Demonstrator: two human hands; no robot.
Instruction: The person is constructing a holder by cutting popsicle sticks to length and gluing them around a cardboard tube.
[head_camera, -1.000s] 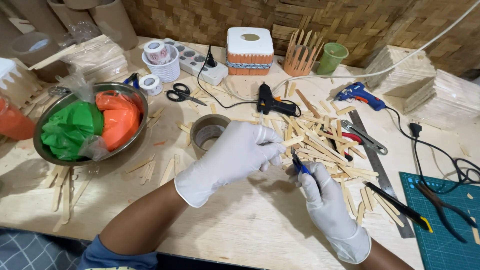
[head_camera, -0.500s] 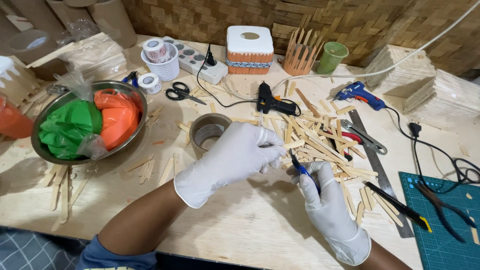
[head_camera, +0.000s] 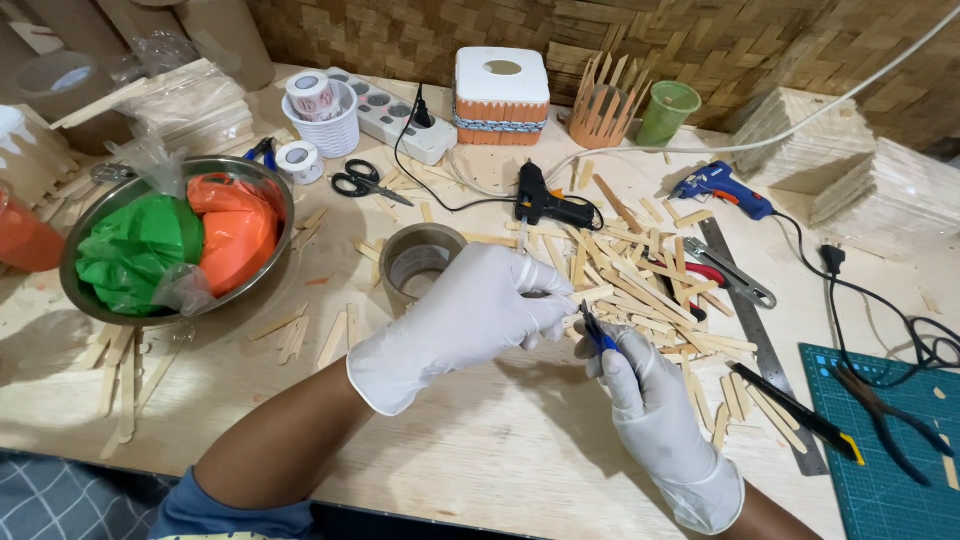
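Left of the tape roll, a steel bowl holds green and orange plastic bags, with loose wooden sticks lying on the table beside it. Behind the tape roll sit black-handled scissors, a white cup with smaller tape rolls, and a power strip. Just right of the tape roll, the left hand, in a white glove, curls closed, its fingertips pinching a wooden stick at the edge of the stick pile. Right of that, the gloved right hand is closed around a small blue-handled tool, whose tip meets the pinched stick. Behind the pile, farther right of the tape roll, lies a black glue gun; a blue glue gun, a metal ruler and a green cutting mat with pliers lie farthest right.
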